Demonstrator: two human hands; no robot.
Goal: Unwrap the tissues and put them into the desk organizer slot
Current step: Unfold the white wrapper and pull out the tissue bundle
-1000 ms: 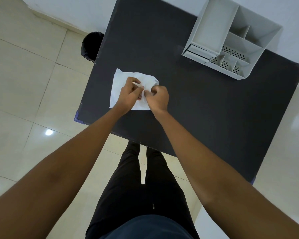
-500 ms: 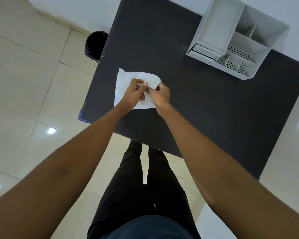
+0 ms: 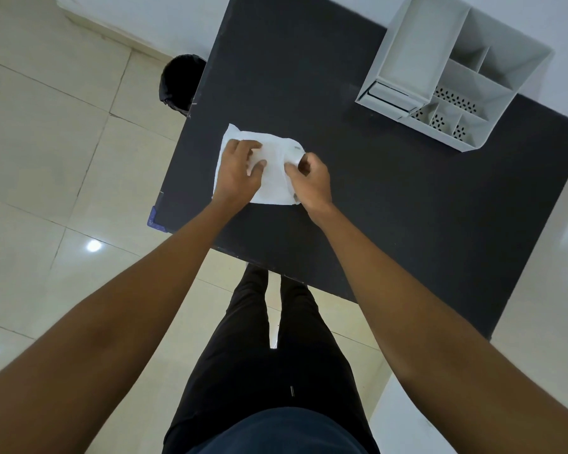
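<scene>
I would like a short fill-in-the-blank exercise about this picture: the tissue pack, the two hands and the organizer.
1. The white tissue pack lies on the ____ table.
2. The left hand and the right hand both touch the ____.
3. The grey desk organizer stands at the table's far ____ corner.
4. Beside the table's left edge, a ____ bin stands on the floor.

Missing words: black; tissue pack; right; black
</scene>
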